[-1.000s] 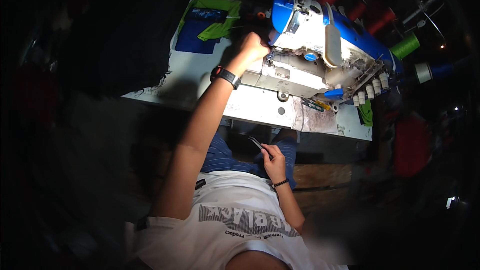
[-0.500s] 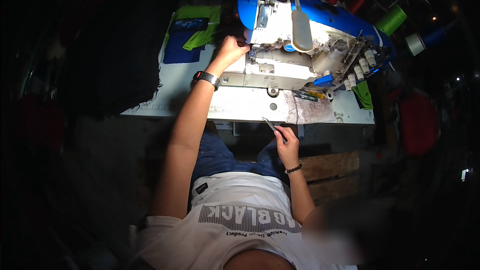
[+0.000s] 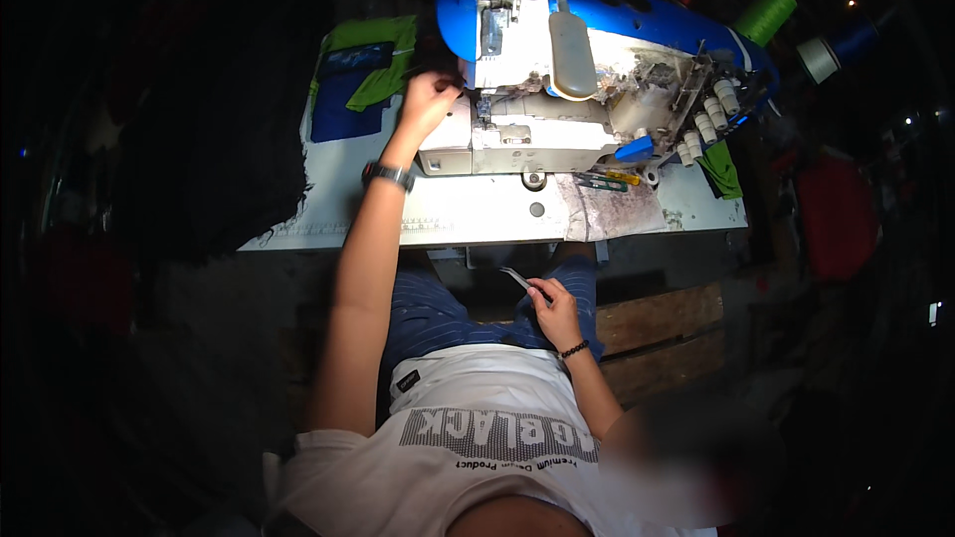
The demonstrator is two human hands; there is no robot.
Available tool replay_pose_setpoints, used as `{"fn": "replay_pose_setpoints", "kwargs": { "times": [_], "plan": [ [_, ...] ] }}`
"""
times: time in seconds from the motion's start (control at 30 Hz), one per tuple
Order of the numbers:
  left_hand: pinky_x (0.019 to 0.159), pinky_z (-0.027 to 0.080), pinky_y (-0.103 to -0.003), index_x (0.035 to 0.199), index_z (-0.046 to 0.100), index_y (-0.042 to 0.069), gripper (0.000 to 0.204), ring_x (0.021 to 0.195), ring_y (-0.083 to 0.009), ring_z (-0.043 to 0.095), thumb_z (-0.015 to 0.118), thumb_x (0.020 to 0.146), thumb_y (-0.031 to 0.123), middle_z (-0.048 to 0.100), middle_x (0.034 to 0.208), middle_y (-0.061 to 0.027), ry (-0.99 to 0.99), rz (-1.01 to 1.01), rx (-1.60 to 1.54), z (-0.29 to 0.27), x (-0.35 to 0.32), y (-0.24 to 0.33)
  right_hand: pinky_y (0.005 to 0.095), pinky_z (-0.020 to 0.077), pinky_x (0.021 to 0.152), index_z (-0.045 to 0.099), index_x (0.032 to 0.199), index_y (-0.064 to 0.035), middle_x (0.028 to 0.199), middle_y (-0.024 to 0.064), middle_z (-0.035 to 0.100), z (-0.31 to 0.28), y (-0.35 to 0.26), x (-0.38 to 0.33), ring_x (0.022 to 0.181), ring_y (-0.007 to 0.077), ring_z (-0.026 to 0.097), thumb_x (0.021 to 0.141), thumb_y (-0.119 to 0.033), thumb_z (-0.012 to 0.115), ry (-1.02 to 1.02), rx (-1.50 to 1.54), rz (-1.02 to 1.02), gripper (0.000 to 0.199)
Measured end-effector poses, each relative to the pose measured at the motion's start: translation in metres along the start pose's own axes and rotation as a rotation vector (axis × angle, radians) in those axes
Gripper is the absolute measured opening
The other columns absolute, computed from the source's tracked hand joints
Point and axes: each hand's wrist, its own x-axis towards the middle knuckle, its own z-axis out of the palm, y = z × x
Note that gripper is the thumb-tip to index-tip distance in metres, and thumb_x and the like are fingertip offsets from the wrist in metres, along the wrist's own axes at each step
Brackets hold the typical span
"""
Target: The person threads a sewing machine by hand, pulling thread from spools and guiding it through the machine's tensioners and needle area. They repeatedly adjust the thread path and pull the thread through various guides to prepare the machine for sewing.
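Note:
At the left end of the blue and white overlock sewing machine, my left hand has its fingers curled and pressed together beside the presser foot area. What those fingers hold, if anything, is too small and dark to make out. Over my lap, just in front of the table edge, my right hand grips a pair of metal tweezers, their tips pointing up and left. The machine's needle and thread path cannot be made out.
Green and blue cloth pieces with a dark phone-like object lie left of the machine. A stained cloth with small tools rests at the table's front. Thread cones stand behind. Dark fabric hangs at far left.
My right hand and the tweezers have drawn back from the table edge toward my lap. My left hand stays at the machine's left end, its fingers shifted slightly. The view has shifted a little.

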Motion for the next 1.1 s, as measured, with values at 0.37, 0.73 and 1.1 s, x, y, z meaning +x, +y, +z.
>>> {"fn": "replay_pose_setpoints", "kwargs": {
  "times": [0.37,0.73,1.1],
  "plan": [
    [0.087,0.048,-0.033,0.098,0.068,0.005,0.025,0.089,-0.0219,0.064,0.077,0.075,0.009,0.067,0.103,-0.0083,-0.177,-0.011,0.559,-0.061,-0.162,0.111,0.0328,0.0477,0.061,0.071,0.103,-0.0057,0.086,0.0119,0.064,-0.035,-0.052,0.028,0.065,0.0249,0.061,0.087,-0.014,0.067,-0.036,0.026,-0.095,0.018],
    [0.087,0.044,-0.034,0.089,0.074,0.011,0.011,0.067,-0.0162,0.064,0.073,0.083,0.021,0.069,0.072,0.0002,-0.521,0.265,0.529,-0.004,-0.206,0.142,0.0306,0.0467,0.061,0.072,0.098,-0.0049,0.078,0.0113,0.066,-0.074,-0.095,0.043,0.063,0.0168,0.060,0.087,-0.021,0.069,-0.307,0.102,-0.174,0.020],
    [0.103,0.036,-0.042,0.098,0.072,0.010,0.020,0.085,-0.0187,0.066,0.071,0.084,0.024,0.071,0.092,-0.0049,-0.294,0.089,0.700,-0.014,-0.206,0.116,0.0376,0.0486,0.075,0.070,0.094,-0.0072,0.089,0.0096,0.066,-0.086,-0.144,0.142,0.084,0.0284,0.063,0.084,-0.010,0.060,0.348,-0.304,-0.585,0.015]
  ]
}}
